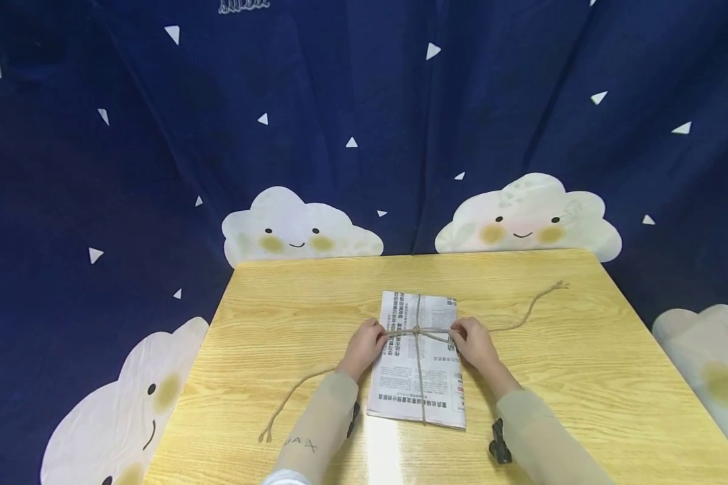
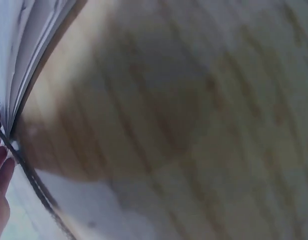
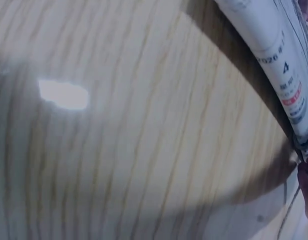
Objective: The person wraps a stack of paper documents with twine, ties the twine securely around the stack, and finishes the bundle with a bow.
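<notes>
A folded newspaper (image 1: 394,384) lies on the table, tied crosswise with thin brown twine (image 1: 420,370) that meets in a knot (image 1: 416,331) above its middle. At its left edge my left hand (image 1: 362,345) pinches one strand of twine. On the opposite edge my right hand (image 1: 476,345) pinches the other strand, and the line between both hands runs across the knot. The left wrist view catches the layered paper edge (image 2: 31,60) with the twine (image 2: 39,192) passing by the fingertips. In the right wrist view the rounded fold of the newspaper (image 3: 278,65) shows beside my fingers (image 3: 307,185).
One loose twine end (image 1: 536,300) trails to the back right, the other (image 1: 279,407) to the front left. The pale wooden table (image 1: 582,350) reaches back to a dark blue curtain (image 1: 315,87) with clouds. Black wrist devices (image 1: 499,441) sit under the sleeves.
</notes>
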A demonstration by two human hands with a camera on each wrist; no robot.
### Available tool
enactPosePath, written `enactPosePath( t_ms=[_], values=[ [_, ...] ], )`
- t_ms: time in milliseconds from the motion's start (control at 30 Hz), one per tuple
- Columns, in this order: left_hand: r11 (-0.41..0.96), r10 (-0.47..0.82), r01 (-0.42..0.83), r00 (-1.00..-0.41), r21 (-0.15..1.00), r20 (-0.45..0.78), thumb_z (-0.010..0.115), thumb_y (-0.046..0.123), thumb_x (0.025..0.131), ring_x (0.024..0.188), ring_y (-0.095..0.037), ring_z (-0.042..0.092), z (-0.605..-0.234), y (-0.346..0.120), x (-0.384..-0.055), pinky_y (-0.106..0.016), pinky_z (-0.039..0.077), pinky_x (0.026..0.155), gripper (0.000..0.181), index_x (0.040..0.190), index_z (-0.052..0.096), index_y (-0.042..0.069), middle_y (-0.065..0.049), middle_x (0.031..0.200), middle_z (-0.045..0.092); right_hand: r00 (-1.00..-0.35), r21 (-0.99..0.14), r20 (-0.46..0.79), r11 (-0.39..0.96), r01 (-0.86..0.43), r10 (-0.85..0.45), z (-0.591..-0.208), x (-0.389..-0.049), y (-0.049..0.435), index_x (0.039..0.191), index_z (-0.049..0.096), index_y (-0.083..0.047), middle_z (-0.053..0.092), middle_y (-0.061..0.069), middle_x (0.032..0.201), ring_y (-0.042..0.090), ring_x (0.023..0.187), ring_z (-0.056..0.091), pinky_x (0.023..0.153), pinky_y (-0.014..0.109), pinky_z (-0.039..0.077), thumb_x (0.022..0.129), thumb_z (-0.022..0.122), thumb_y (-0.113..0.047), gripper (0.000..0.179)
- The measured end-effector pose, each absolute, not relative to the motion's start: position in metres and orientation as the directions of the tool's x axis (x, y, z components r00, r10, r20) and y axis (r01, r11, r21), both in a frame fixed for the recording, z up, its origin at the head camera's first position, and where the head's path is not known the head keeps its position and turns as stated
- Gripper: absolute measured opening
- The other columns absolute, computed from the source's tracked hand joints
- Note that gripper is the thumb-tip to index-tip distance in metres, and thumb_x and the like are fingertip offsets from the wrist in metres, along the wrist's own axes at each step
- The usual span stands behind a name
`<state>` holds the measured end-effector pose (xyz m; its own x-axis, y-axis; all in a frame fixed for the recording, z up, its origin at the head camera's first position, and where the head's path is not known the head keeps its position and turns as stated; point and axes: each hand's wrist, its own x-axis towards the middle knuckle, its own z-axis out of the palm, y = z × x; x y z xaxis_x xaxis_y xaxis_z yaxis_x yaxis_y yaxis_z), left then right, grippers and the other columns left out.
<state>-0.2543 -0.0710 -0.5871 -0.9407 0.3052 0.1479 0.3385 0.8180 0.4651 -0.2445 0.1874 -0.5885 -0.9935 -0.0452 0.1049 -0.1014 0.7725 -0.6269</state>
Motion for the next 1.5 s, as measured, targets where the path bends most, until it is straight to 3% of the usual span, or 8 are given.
enactPosePath(
  t_ms=[133, 233, 400, 700, 967, 1100, 1300, 1500],
  values=[
    [0.825, 0.313, 0.373, -0.927, 0.425, 0.207, 0.065, 0.013, 0.084, 0.098, -0.018, 0.057, -0.589, -0.071, -0.251, -0.028, 0.048, 0.088, 0.009, 0.088, 0.068, 0.005, -0.004, 0.104, 0.06, -0.985, -0.623, 0.078, 0.763, -0.171, -0.156, -0.589, -0.239, 0.191, 0.116, 0.058, 0.0, 0.05, 0.019, 0.107, 0.034, 0.097, 0.052, 0.088, 0.05, 0.044, 0.078, 0.072, -0.031, 0.051],
    [0.818, 0.328, 0.394, -0.918, 0.42, 0.223, 0.064, 0.013, 0.084, 0.099, -0.02, 0.059, -0.589, -0.071, -0.251, -0.029, 0.048, 0.09, 0.009, 0.088, 0.068, 0.006, -0.006, 0.103, 0.064, -0.971, -0.617, 0.093, 0.752, -0.231, -0.222, -0.591, -0.236, 0.194, 0.121, 0.055, 0.0, 0.047, 0.021, 0.11, 0.037, 0.099, 0.051, 0.09, 0.052, 0.043, 0.074, 0.076, -0.029, 0.059],
    [0.805, 0.346, 0.415, -0.909, 0.424, 0.231, 0.063, 0.013, 0.086, 0.092, -0.018, 0.062, -0.588, -0.073, -0.252, -0.029, 0.05, 0.084, 0.008, 0.089, 0.067, 0.007, -0.005, 0.096, 0.066, -0.962, -0.588, 0.165, 0.761, -0.275, -0.22, -0.595, -0.238, 0.193, 0.117, 0.056, 0.003, 0.051, 0.019, 0.109, 0.033, 0.095, 0.054, 0.085, 0.048, 0.047, 0.074, 0.075, -0.019, 0.052],
    [0.818, 0.307, 0.367, -0.93, 0.442, 0.203, 0.061, 0.012, 0.087, 0.08, -0.016, 0.062, -0.587, -0.069, -0.261, -0.027, 0.052, 0.074, 0.005, 0.088, 0.064, 0.007, -0.003, 0.087, 0.064, -0.964, -0.477, 0.233, 0.848, -0.229, -0.129, -0.591, -0.25, 0.181, 0.106, 0.059, 0.004, 0.054, 0.017, 0.101, 0.032, 0.095, 0.051, 0.083, 0.045, 0.047, 0.074, 0.075, -0.015, 0.041],
    [0.839, 0.237, 0.292, -0.956, 0.459, 0.174, 0.061, 0.012, 0.087, 0.082, -0.018, 0.062, -0.587, -0.063, -0.264, -0.028, 0.052, 0.074, 0.006, 0.087, 0.063, 0.007, -0.005, 0.091, 0.064, -0.983, -0.459, 0.166, 0.876, -0.146, -0.077, -0.589, -0.256, 0.176, 0.093, 0.055, -0.003, 0.057, 0.009, 0.083, 0.025, 0.077, 0.055, 0.067, 0.04, 0.048, 0.079, 0.071, -0.015, 0.024],
    [0.842, 0.244, 0.315, -0.946, 0.437, 0.212, 0.06, 0.013, 0.087, 0.083, -0.017, 0.061, -0.588, -0.062, -0.263, -0.027, 0.052, 0.075, 0.007, 0.086, 0.063, 0.007, -0.004, 0.091, 0.063, -0.987, -0.452, 0.146, 0.883, -0.13, -0.071, -0.59, -0.252, 0.175, 0.087, 0.055, -0.005, 0.056, 0.007, 0.077, 0.022, 0.07, 0.054, 0.06, 0.037, 0.048, 0.083, 0.067, -0.016, 0.017],
    [0.842, 0.279, 0.383, -0.912, 0.38, 0.302, 0.06, 0.012, 0.087, 0.084, -0.018, 0.057, -0.589, -0.064, -0.259, -0.03, 0.049, 0.08, 0.007, 0.088, 0.064, 0.006, -0.004, 0.088, 0.06, -0.978, -0.499, 0.174, 0.846, -0.188, -0.115, -0.592, -0.246, 0.181, 0.094, 0.061, -0.001, 0.062, 0.013, 0.087, 0.029, 0.082, 0.06, 0.073, 0.044, 0.051, 0.089, 0.059, -0.013, 0.013],
    [0.831, 0.275, 0.329, -0.944, 0.449, 0.183, 0.056, 0.01, 0.09, 0.08, -0.014, 0.057, -0.591, -0.065, -0.257, -0.025, 0.05, 0.075, 0.006, 0.089, 0.06, 0.006, -0.003, 0.085, 0.059, -0.992, -0.596, 0.115, 0.794, -0.117, -0.06, -0.588, -0.248, 0.186, 0.092, 0.063, -0.001, 0.063, 0.013, 0.087, 0.029, 0.084, 0.06, 0.076, 0.045, 0.051, 0.088, 0.058, -0.008, 0.009]
  ],
)
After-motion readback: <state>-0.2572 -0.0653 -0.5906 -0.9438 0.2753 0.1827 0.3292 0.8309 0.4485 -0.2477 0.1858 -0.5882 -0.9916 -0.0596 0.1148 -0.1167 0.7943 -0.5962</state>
